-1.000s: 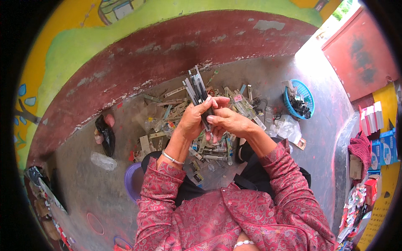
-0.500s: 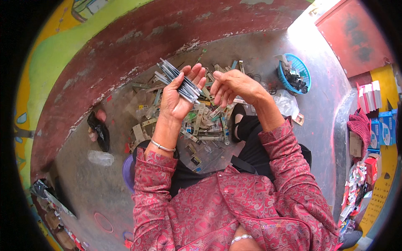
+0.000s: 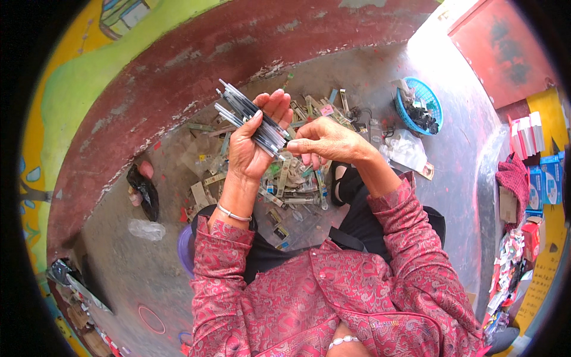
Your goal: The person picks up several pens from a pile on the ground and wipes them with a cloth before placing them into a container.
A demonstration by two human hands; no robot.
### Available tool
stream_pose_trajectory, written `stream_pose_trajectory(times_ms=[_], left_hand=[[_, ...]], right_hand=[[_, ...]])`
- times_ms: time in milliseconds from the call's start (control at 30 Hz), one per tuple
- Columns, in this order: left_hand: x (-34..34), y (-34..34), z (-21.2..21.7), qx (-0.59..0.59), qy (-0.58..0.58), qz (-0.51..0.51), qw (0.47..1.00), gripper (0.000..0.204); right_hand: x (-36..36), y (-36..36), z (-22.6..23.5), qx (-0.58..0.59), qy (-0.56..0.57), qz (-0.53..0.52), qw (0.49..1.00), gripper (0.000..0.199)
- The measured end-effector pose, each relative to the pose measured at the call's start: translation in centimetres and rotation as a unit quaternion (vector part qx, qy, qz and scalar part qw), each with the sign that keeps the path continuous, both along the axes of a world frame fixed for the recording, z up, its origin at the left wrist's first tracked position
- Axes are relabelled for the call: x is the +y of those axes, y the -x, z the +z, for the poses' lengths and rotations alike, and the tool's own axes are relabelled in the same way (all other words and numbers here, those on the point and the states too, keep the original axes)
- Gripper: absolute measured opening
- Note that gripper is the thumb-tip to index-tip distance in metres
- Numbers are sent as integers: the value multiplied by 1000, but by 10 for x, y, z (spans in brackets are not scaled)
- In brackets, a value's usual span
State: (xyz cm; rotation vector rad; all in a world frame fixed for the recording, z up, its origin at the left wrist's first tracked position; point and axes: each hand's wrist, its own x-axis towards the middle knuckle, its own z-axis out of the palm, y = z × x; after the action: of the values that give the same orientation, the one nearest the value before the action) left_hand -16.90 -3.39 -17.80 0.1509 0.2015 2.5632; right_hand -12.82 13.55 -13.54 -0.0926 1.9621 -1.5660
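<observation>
My left hand (image 3: 253,143) is raised palm up and holds a bundle of thin dark pens (image 3: 247,118) lying across the palm, their tips pointing up-left. My right hand (image 3: 324,141) is just to the right of it, fingertips pinched at the lower end of the bundle. Below both hands, a heap of loose pens and small packets (image 3: 285,184) is spread over the grey floor. Both forearms wear red patterned sleeves, and a silver bangle sits on the left wrist.
A blue basket (image 3: 429,101) with dark bits stands at the right, a white plastic bag (image 3: 407,149) beside it. A dark red wall base (image 3: 196,53) curves behind. A black bag (image 3: 143,190) lies left; boxes and packets (image 3: 538,172) line the right edge.
My left hand has opened and turned palm up, the pen bundle tilting from upright to lying across it. My right hand came off the bundle, then returned to pinch its lower end.
</observation>
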Motion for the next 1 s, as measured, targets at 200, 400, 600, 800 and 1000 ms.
stream_pose_trajectory(times_ms=[200,400,600,800,1000], left_hand=[[6,1,3,10,43,12,999,35],[4,0,5,34,23,-1,999,47],[3,2,8,40,8,-3,999,56],[2,2,4,26,20,7,999,48],[3,4,-4,-36,84,67,994,32]], right_hand=[[-11,-1,0,35,35,-75,996,32],[-9,2,-15,-10,140,-121,983,22],[-7,2,-17,-61,179,-195,962,18],[-9,1,-18,-103,261,-253,926,17],[-10,-3,-22,-49,237,-296,924,15]])
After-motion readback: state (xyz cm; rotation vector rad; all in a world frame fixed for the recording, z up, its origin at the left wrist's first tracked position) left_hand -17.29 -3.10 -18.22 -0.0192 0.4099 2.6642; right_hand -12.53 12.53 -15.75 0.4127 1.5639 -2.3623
